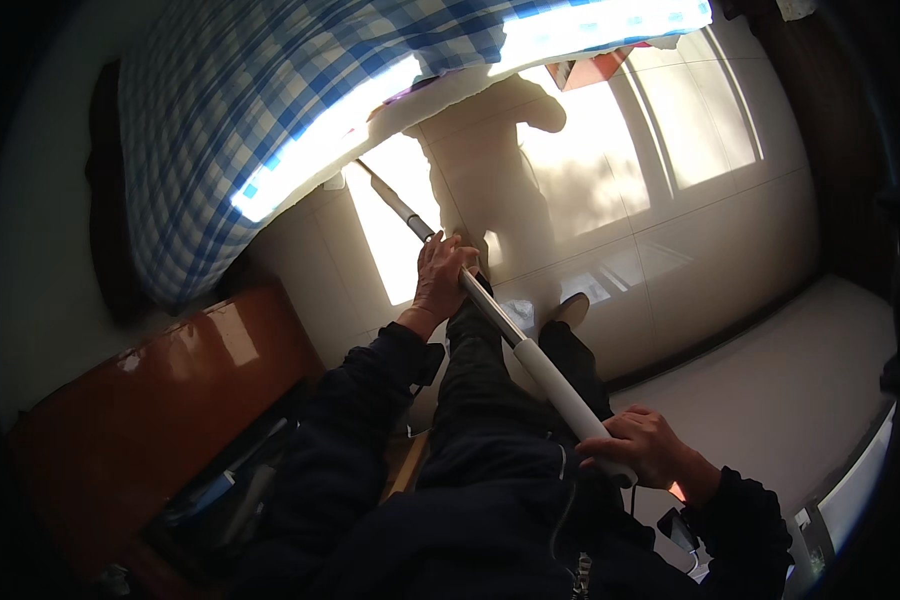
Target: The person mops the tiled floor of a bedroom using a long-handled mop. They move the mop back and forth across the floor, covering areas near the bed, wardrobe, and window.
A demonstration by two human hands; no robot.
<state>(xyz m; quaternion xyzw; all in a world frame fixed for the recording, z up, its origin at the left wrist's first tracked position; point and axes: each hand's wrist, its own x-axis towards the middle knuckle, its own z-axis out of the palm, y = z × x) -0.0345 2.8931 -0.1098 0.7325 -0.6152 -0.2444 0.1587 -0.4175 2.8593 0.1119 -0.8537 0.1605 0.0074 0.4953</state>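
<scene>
A long metal pole (497,313) with a thick pale grip runs slantwise in front of my body. My left hand (444,276) is closed around its middle, just past a grey collar. Near the grip's rear end, my right hand (637,448) is wrapped over the pole from the side. The pole's far end passes under the edge of a blue-and-white checked bed cover (322,82), so whatever is fixed there is hidden. Below the pole lies a glossy tiled floor (600,202) with bright sunlight and my shadow on it.
A reddish-brown wooden cabinet (187,360) stands to the left, with a dark open part (232,480) holding several things. An orange-red box (592,69) sits on the floor by the bed's edge. A pale low wall or ledge (765,375) runs along the right. My shoe (572,309) is on the tiles.
</scene>
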